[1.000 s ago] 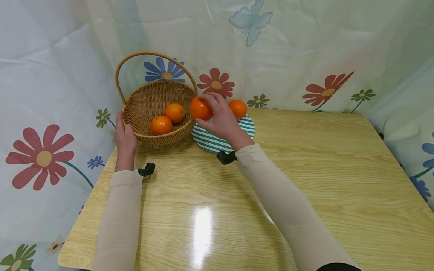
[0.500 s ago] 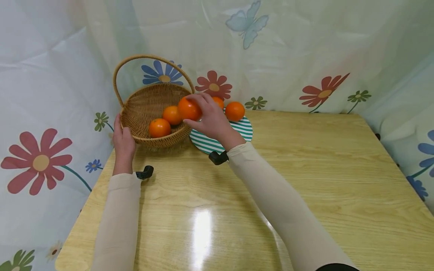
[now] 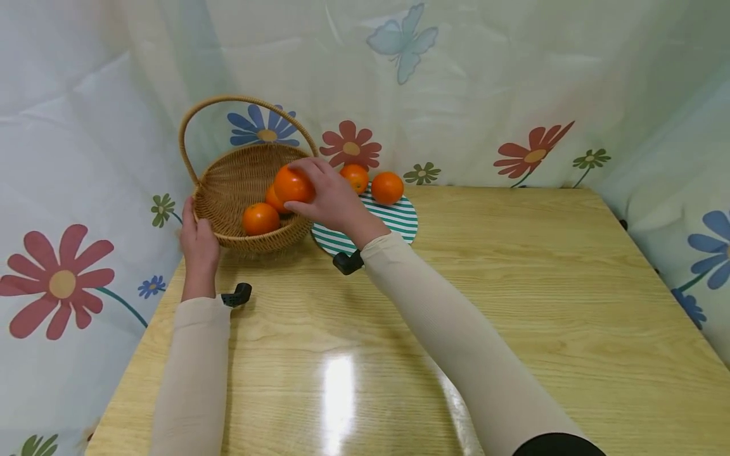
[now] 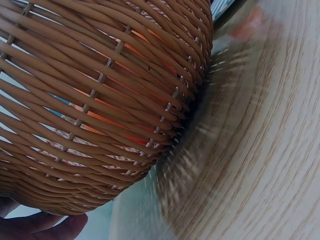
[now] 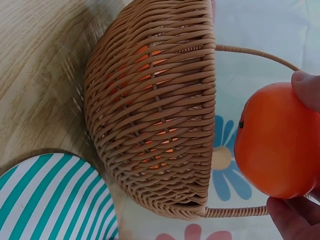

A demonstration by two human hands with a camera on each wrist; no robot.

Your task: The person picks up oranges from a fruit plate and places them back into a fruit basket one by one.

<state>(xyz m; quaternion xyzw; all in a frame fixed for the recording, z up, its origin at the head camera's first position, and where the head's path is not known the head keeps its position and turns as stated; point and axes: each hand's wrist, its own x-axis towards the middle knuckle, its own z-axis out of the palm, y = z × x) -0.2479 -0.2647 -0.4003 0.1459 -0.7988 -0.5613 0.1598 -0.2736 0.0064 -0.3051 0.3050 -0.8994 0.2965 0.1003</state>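
A wicker basket (image 3: pixel 228 183) with a tall arched handle stands at the back left of the table, with two oranges inside, the nearer orange (image 3: pixel 260 219) by the front rim. My left hand (image 3: pixel 199 247) holds the basket's left side; its fingertips show against the weave in the left wrist view. My right hand (image 3: pixel 333 196) grips another orange (image 5: pixel 280 142) between thumb and fingers, above the basket's right rim. In the head view this orange partly covers the second orange (image 3: pixel 275 199) in the basket.
Right of the basket lies a round green-and-white striped mat (image 3: pixel 393 218) bearing two oranges, one (image 3: pixel 388 188) at right and one (image 3: pixel 355 178) behind my right hand. A flowered curtain (image 3: pixel 485 82) hangs along the table's back edge.
My right hand has carried its orange leftward from over the striped mat to above the basket. My left hand keeps its hold on the basket. The view has shifted slightly.
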